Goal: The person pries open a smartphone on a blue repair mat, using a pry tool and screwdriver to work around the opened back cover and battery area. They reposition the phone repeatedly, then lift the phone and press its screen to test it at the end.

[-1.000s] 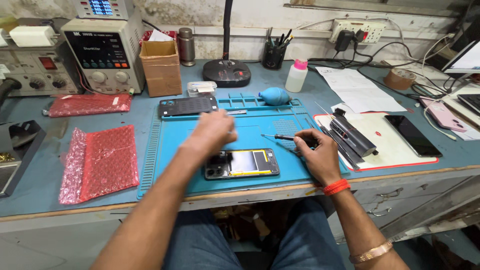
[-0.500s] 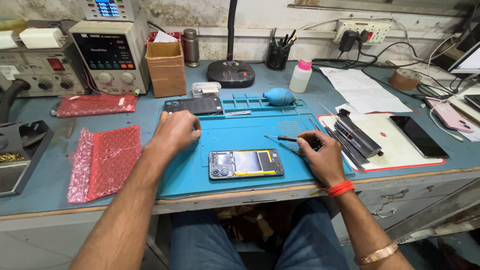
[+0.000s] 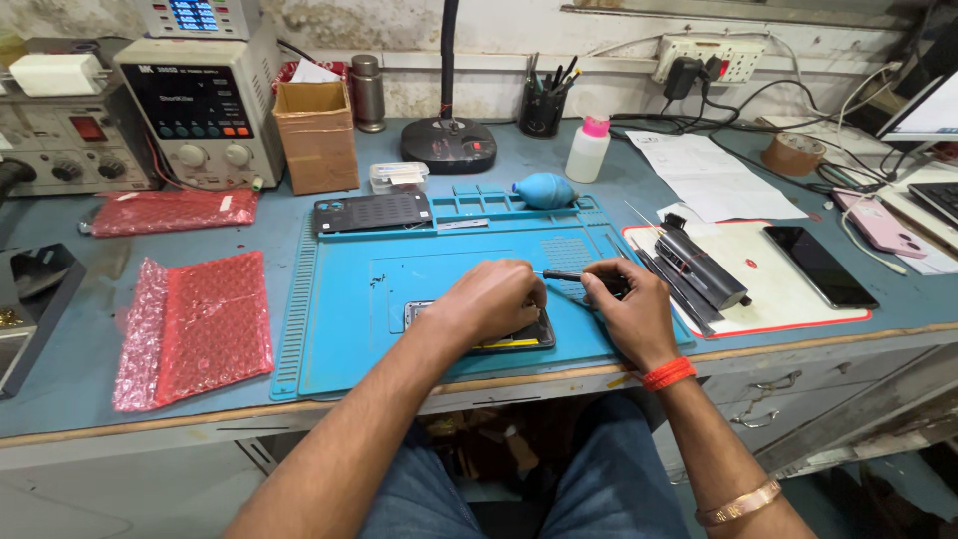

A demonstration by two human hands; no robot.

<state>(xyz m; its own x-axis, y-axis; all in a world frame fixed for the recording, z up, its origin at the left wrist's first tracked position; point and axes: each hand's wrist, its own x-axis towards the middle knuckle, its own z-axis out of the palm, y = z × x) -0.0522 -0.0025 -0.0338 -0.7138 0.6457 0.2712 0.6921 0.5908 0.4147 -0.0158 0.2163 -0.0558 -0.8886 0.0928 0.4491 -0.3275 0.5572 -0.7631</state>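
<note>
Opened phone [image 3: 514, 339] under left hand [image 3: 491, 299], right hand [image 3: 631, 311] gripping screwdriver [image 3: 574, 276]

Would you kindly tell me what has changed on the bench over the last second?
The left hand went up toward the back cover at the top of the blue mat, then came back down onto the opened phone, covering most of it. The right hand kept its grip on the screwdriver; phone and cover stayed put.

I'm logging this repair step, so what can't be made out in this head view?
- Opened phone: mostly covered by the left hand.
- Tool tip of the screwdriver: hidden behind the left hand's fingers.
- Laptop: cut off by the right edge.
- Small parts on the blue mat: too small.
</note>
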